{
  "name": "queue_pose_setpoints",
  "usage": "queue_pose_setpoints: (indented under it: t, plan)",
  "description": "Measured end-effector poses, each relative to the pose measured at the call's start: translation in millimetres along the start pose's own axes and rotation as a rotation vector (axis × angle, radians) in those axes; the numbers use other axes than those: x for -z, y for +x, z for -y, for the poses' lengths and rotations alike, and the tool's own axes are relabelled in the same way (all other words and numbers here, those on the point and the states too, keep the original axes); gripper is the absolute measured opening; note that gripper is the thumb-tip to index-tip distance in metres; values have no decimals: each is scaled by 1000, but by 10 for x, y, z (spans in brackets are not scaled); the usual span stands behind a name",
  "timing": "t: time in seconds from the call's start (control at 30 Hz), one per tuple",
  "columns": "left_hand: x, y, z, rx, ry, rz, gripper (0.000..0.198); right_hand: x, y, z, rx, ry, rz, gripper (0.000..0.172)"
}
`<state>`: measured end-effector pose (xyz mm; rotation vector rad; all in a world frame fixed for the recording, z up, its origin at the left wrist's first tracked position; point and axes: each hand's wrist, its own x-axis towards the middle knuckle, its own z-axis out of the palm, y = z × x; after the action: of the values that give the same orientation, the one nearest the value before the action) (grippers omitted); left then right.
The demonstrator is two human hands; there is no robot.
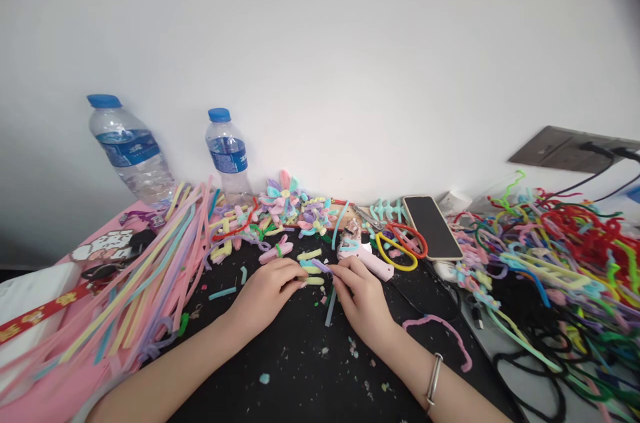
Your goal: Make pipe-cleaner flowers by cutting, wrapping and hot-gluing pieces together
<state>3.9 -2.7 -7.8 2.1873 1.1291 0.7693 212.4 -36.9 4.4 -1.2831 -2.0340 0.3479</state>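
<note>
My left hand (273,289) is closed, thumb and index finger pinched at the left end of a small bundle of yellow and blue fuzzy pieces (313,270). Opposite it, my right hand (361,289) pinches a short purple fuzzy piece (321,265) by its right end. Both hands hover low over the black mat, fingertips a short distance apart. Beyond them lies a yellow piece (309,254). A pink glue gun (370,261) rests just behind my right hand. A pink bundle with a green tie (276,249) is behind my left hand.
Two water bottles (131,149) (229,155) stand by the wall. Scissors with red and yellow handles (400,246) and a phone (434,228) lie at the back right. Long pastel strips (155,269) spread at left; tangled colourful stems (575,229) and black cables (530,356) are at right.
</note>
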Motion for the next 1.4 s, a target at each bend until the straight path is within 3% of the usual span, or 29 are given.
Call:
queue_pose_setpoints:
  t: [0.23, 0.6, 0.83, 1.13, 1.4]
  plan:
    - [38, -34, -83, 46, -98, -119, 17, 36, -13, 38, 40, -26, 20, 25]
    - [43, -33, -198, 104, -439, -102, 15, -27, -17, 141, 115, -56, 185, 22]
    - [114, -28, -192, 280, -468, -222, 22, 8, 27, 64, 55, -71, 43, 18]
    - [86, -28, -190, 341, -601, -149, 25, -38, 82, 0, 17, -294, 48, 21]
    - [89, -40, -218, 310, -544, -91, 27, -122, 206, -36, 65, -447, 85, 22]
